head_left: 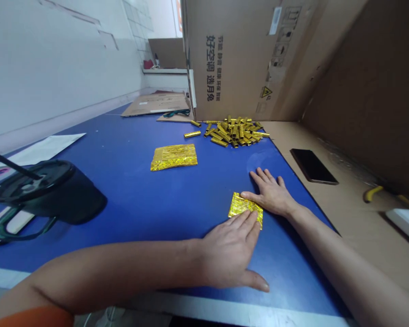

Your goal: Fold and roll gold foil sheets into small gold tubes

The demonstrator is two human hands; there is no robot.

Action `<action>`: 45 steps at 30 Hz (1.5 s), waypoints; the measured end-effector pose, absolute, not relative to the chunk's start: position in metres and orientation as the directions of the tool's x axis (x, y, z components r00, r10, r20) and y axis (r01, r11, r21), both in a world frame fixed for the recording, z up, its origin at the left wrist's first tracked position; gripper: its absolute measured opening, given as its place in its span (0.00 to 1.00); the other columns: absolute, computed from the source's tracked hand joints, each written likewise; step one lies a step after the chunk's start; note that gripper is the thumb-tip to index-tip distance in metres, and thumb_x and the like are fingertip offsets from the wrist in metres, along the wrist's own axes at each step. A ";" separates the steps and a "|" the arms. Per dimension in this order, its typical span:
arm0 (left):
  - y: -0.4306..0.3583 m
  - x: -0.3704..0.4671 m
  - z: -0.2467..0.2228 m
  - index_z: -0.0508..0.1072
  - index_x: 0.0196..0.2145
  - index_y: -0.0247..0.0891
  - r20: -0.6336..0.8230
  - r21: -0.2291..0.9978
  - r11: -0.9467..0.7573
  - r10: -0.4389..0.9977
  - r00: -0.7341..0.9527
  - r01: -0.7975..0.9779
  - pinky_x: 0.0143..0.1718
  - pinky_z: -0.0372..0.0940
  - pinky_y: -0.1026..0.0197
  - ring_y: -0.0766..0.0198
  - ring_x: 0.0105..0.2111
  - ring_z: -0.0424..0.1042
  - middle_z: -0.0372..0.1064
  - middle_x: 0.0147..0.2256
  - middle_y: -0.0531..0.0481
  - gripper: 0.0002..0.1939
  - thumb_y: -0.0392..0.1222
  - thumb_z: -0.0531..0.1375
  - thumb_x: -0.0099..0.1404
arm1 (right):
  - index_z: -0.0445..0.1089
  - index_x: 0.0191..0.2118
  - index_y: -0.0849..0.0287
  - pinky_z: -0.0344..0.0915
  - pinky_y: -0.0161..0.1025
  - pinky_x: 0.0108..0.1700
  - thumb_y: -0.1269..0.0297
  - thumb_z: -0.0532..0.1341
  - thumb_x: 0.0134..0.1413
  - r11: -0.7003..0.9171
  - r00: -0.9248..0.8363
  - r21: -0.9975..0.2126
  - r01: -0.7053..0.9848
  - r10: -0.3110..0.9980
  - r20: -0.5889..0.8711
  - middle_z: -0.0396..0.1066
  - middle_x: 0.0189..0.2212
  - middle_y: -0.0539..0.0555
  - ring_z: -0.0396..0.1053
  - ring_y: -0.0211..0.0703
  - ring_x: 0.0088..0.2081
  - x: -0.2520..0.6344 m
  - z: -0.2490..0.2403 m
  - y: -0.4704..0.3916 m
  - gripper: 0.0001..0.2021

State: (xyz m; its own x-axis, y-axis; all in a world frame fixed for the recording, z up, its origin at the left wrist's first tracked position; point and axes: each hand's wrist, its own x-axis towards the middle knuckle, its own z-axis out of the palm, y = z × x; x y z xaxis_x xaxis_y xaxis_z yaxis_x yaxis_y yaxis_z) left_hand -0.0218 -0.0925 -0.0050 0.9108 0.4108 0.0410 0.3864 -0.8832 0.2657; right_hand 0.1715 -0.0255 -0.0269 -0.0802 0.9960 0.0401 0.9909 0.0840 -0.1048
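Observation:
A small square of shiny gold foil paper (236, 204) lies on the blue tabletop (132, 195). My left hand (233, 252) presses its outstretched fingers flat on the foil's near right part, thumb pointing away to the right. From the right, my right hand (272, 193) rests with fingers spread on the table, its thumb on the foil's upper edge. Farther back lies a stack of gold foil sheets (174, 157). Beyond it is a heap of short rolled gold foil tubes (236, 131), with a few loose tubes (192, 134) to its left.
A dark lidded mug (64, 190) with a straw stands at the left, near white paper (44, 147). A large cardboard box (245, 59) rises behind the heap. On cardboard at the right lies a phone (313, 165). Flat cardboard (157, 103) sits at the back left.

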 end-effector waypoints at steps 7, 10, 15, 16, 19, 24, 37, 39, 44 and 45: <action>-0.073 -0.029 0.003 0.60 0.51 0.35 0.044 0.156 -0.930 0.343 0.938 0.333 0.45 0.57 0.54 0.51 0.47 0.59 0.59 0.46 0.39 0.32 0.59 0.52 0.56 | 0.43 0.59 0.58 0.37 0.61 0.53 0.33 0.41 0.41 0.097 -0.092 -0.111 0.989 0.994 0.051 0.38 0.60 0.60 0.33 0.56 0.59 0.173 -0.029 -0.025 0.43; -0.073 -0.029 -0.002 0.59 0.51 0.35 0.098 0.109 -0.935 0.347 0.933 0.337 0.44 0.57 0.53 0.52 0.45 0.60 0.59 0.44 0.40 0.32 0.59 0.52 0.55 | 0.44 0.59 0.57 0.37 0.61 0.53 0.33 0.41 0.41 0.099 -0.094 -0.111 0.989 0.994 0.049 0.38 0.60 0.60 0.33 0.56 0.59 0.173 -0.029 -0.025 0.43; -0.079 -0.028 -0.009 0.57 0.52 0.35 0.149 0.119 -0.925 0.375 0.915 0.360 0.46 0.55 0.53 0.52 0.45 0.58 0.58 0.45 0.40 0.32 0.60 0.50 0.56 | 0.44 0.59 0.57 0.37 0.60 0.54 0.34 0.41 0.41 0.097 -0.092 -0.098 0.990 0.994 0.061 0.38 0.60 0.59 0.34 0.56 0.59 0.174 -0.030 -0.024 0.43; -0.080 -0.027 -0.009 0.57 0.52 0.35 0.151 0.122 -0.923 0.380 0.913 0.364 0.46 0.55 0.53 0.52 0.46 0.58 0.58 0.46 0.40 0.33 0.60 0.50 0.56 | 0.44 0.59 0.57 0.37 0.60 0.54 0.34 0.41 0.41 0.100 -0.094 -0.097 0.990 0.994 0.060 0.38 0.60 0.59 0.34 0.56 0.59 0.174 -0.030 -0.024 0.43; -0.080 -0.027 -0.008 0.58 0.52 0.35 0.143 0.118 -0.921 0.387 0.911 0.372 0.45 0.55 0.53 0.52 0.45 0.58 0.58 0.45 0.40 0.33 0.62 0.50 0.55 | 0.44 0.59 0.57 0.37 0.60 0.54 0.34 0.42 0.41 0.106 -0.101 -0.102 0.989 0.993 0.056 0.39 0.60 0.59 0.35 0.56 0.59 0.174 -0.029 -0.024 0.43; -0.080 -0.028 -0.009 0.57 0.52 0.37 0.157 0.127 -0.908 0.415 0.896 0.398 0.46 0.54 0.52 0.51 0.47 0.56 0.56 0.48 0.40 0.33 0.62 0.49 0.55 | 0.44 0.59 0.59 0.37 0.60 0.54 0.34 0.43 0.42 0.125 -0.117 -0.127 0.984 0.991 0.069 0.40 0.60 0.61 0.35 0.57 0.59 0.175 -0.025 -0.027 0.43; -0.078 -0.026 -0.007 0.59 0.51 0.36 0.160 0.140 -0.914 0.401 0.902 0.382 0.46 0.53 0.53 0.51 0.47 0.57 0.58 0.47 0.40 0.34 0.63 0.49 0.54 | 0.42 0.60 0.60 0.37 0.60 0.54 0.35 0.43 0.43 0.142 -0.138 -0.097 0.985 0.990 0.037 0.38 0.60 0.59 0.33 0.54 0.60 0.176 -0.026 -0.030 0.43; -0.076 -0.027 -0.005 0.59 0.50 0.34 0.145 0.147 -0.917 0.391 0.909 0.371 0.45 0.54 0.54 0.52 0.45 0.59 0.60 0.45 0.40 0.34 0.62 0.50 0.54 | 0.43 0.60 0.59 0.37 0.59 0.55 0.35 0.43 0.42 0.130 -0.126 -0.102 0.986 0.991 0.043 0.38 0.60 0.58 0.33 0.54 0.60 0.177 -0.026 -0.028 0.43; -0.071 -0.032 0.003 0.63 0.46 0.31 0.079 0.173 -0.919 0.371 0.925 0.354 0.44 0.56 0.57 0.55 0.42 0.62 0.64 0.42 0.42 0.30 0.59 0.52 0.56 | 0.44 0.59 0.60 0.37 0.58 0.55 0.34 0.42 0.41 0.126 -0.121 -0.109 0.986 0.991 0.051 0.39 0.60 0.59 0.35 0.54 0.59 0.177 -0.025 -0.028 0.44; -0.071 -0.033 0.004 0.63 0.46 0.31 0.078 0.170 -0.919 0.372 0.925 0.356 0.45 0.56 0.56 0.55 0.42 0.62 0.64 0.42 0.42 0.30 0.59 0.52 0.55 | 0.44 0.59 0.61 0.37 0.58 0.55 0.33 0.42 0.41 0.124 -0.120 -0.110 0.986 0.992 0.050 0.39 0.60 0.60 0.35 0.54 0.59 0.176 -0.025 -0.028 0.44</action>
State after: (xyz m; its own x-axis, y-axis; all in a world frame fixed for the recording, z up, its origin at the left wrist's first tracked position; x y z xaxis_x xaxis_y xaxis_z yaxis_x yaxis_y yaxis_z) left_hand -0.0328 -0.0714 0.0042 0.9249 0.3722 0.0777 0.3556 -0.9191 0.1696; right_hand 0.1762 -0.0282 -0.0248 -0.1195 0.9916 0.0499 0.9861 0.1244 -0.1101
